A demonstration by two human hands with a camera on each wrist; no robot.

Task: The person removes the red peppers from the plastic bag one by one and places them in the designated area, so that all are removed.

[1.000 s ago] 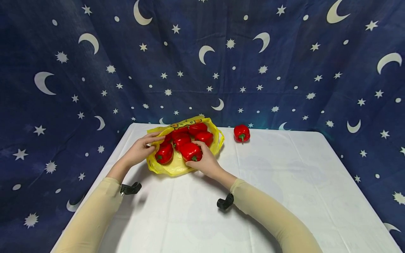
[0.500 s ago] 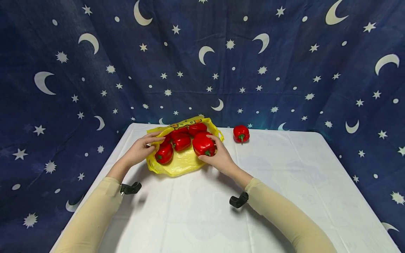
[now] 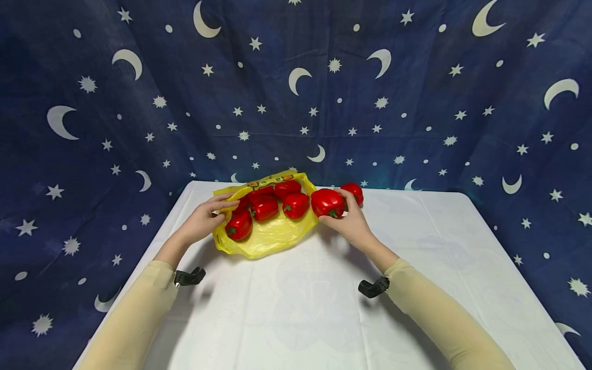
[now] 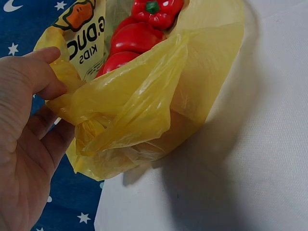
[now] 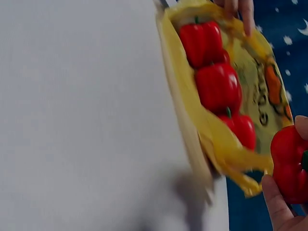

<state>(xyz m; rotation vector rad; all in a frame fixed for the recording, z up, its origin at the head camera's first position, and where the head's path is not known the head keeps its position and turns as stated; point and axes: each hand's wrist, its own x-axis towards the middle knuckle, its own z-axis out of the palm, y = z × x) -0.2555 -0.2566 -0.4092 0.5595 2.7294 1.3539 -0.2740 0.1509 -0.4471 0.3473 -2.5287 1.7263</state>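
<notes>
With fingers and thumb, my right hand (image 3: 355,225) holds a glossy red bell pepper (image 3: 327,202) just off the right side of a yellow plastic bag (image 3: 273,240). Its green stem faces toward me. My left hand (image 3: 201,220) grips the bag's left rim, thumb and fingers on either side of the film. The bag lies on its side with its mouth wide, and several red bell peppers (image 4: 132,38) rest inside. Closest to the right edge in there is one pepper (image 3: 296,205). Printed letters and an orange figure show on the bag's inner back wall.
Another red bell pepper (image 3: 354,192) stands on the table near its back edge, partly hidden behind my right hand. A white cloth (image 3: 287,313) covers the table. Behind it hangs a dark blue curtain (image 3: 268,51) with moons and stars.
My right hand has carried a bell pepper rightward out of the bag, uncovering another pepper inside. My left hand has stayed at the bag's left rim.
</notes>
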